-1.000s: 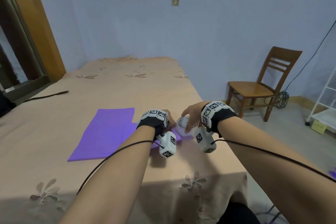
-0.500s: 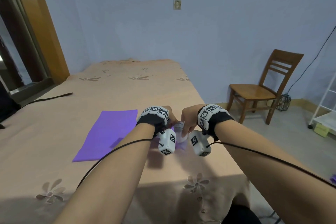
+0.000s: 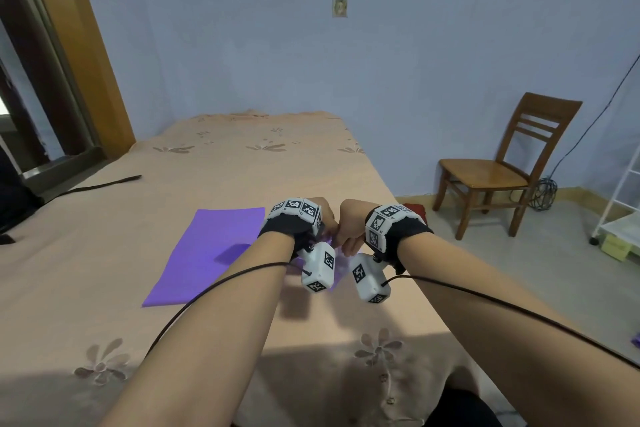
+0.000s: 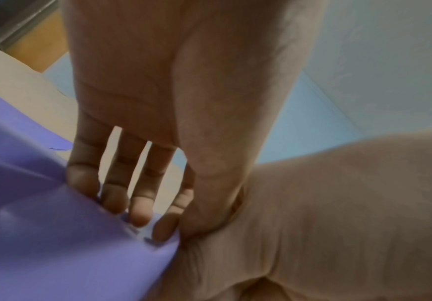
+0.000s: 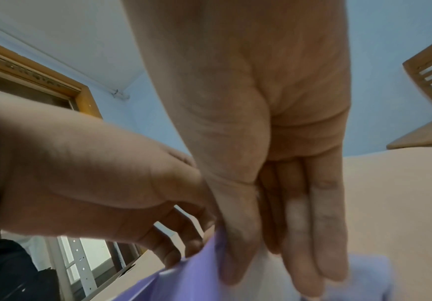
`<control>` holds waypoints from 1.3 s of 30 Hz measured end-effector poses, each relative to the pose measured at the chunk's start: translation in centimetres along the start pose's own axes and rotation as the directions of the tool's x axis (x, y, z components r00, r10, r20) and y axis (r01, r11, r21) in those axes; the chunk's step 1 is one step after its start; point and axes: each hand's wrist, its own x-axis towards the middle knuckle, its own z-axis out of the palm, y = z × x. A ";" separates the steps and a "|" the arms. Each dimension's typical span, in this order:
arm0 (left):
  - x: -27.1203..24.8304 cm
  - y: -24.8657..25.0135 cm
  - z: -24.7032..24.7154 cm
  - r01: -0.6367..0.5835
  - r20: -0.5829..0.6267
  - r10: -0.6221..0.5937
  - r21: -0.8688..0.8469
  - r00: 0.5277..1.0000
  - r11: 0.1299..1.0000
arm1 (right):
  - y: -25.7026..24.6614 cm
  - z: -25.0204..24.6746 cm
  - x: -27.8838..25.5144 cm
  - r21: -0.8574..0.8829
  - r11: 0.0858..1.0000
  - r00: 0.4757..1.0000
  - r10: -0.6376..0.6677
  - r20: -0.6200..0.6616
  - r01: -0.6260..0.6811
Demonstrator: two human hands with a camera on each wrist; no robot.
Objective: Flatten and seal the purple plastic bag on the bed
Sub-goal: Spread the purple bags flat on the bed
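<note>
A purple plastic bag [image 3: 214, 253] lies flat on the beige bed [image 3: 207, 170], its right end lifted and crumpled between my hands. My left hand [image 3: 325, 222] curls its fingers [image 4: 137, 213] onto that raised edge of the bag [image 4: 42, 244] and grips it. My right hand [image 3: 349, 229] is pressed close against the left. In the right wrist view the right hand's thumb and straight fingers [image 5: 297, 234] pinch the bag's purple flap [image 5: 199, 275], with a pale strip showing behind the thumb. The bag's opening is hidden by the hands.
The bed's right edge runs just right of my hands, with grey floor beyond. A wooden chair [image 3: 491, 177] stands by the wall and a white rack [image 3: 623, 218] at far right. A black cable [image 3: 104, 184] lies on the bed's left side.
My hands have drawn together until they touch, over the bag's right end. The pale strip seen between them a second ago is now covered by the hands.
</note>
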 end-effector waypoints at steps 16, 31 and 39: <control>-0.8 -0.5 -1.1 0.024 -0.042 -0.025 -0.028 0.999 0.999 | 0.5 -0.2 1.3 0.111 0.987 0.990 0.108 0.092 -0.118; -0.6 -2.7 0.7 -0.055 0.013 0.053 0.292 0.998 0.955 | 0.4 0.4 -3.8 -0.377 0.910 0.985 0.154 -0.079 -0.173; -0.1 -2.6 0.5 -0.088 -0.001 0.091 0.224 0.996 0.971 | 5.9 2.5 12.1 -0.427 0.870 0.968 0.241 -0.066 -0.245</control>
